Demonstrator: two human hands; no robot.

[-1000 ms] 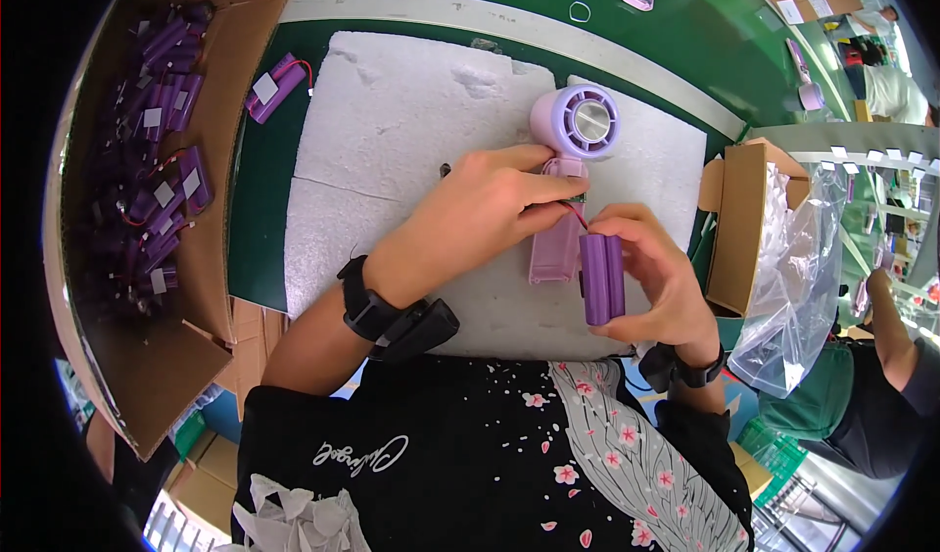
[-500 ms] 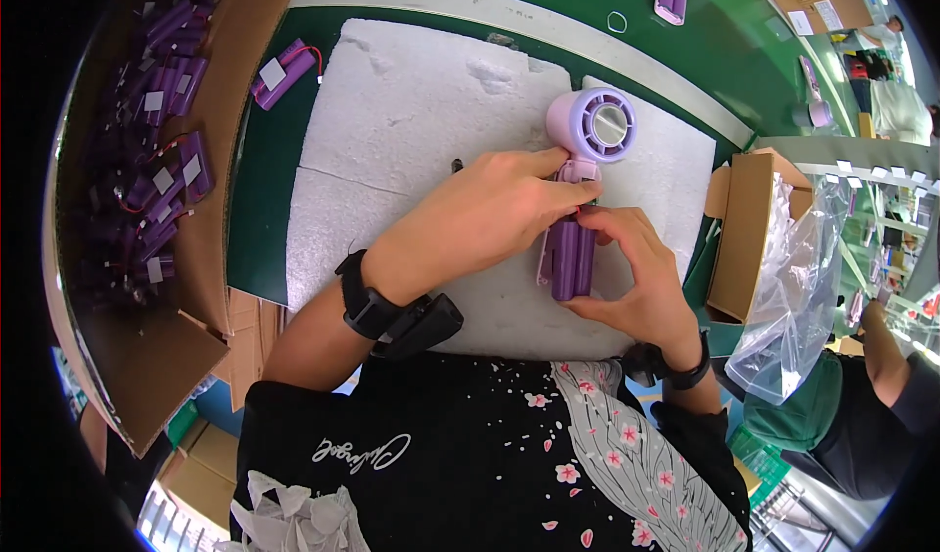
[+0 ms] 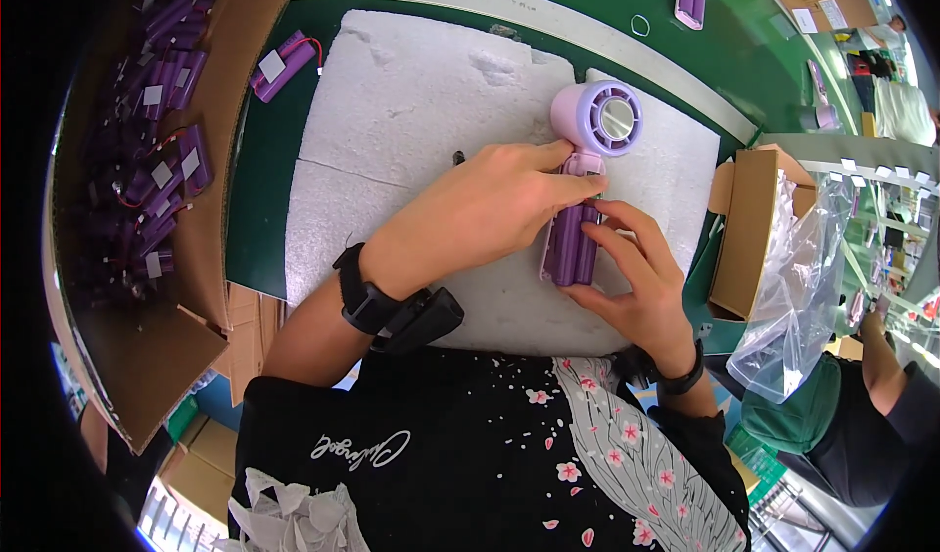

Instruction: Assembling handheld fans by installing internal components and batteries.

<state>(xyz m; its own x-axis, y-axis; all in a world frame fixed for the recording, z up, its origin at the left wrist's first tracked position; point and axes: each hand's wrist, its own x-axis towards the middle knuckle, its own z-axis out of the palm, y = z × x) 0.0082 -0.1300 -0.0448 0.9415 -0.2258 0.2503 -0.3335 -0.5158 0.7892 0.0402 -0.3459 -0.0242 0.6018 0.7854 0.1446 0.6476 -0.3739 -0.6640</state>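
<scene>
1. Nearer the wearer than the fan head, below its neck, lies the purple battery pack, two cylinders side by side over the pink handle shell.

2. Its long axis runs from the fan head toward the person's body, the near end swung slightly left. The shell lies about parallel beneath, a pale edge showing along the pack's left flank. From where I stand, I can't tell whether the pack sits fully down inside it.

3. On the near-right side of the fan head, the right hand grasps the pack: thumb by the end farthest from the fan head, bent fingers on the right flank closer to it, palm held off.

4. From the near-left of the fan head, the left hand reaches across, its fingers pinching the shell's top just under the fan head and covering that end. Whether those fingertips also touch the pack, I can't see.

5. Of the two, the right hand is nearer the pack's body, which lies to the left of its fingers; from the left fingertips, the pack extends away from the fan head.

6. Well left of the fan head, past the white foam sheet, lies a spare pack with a red wire.
</scene>
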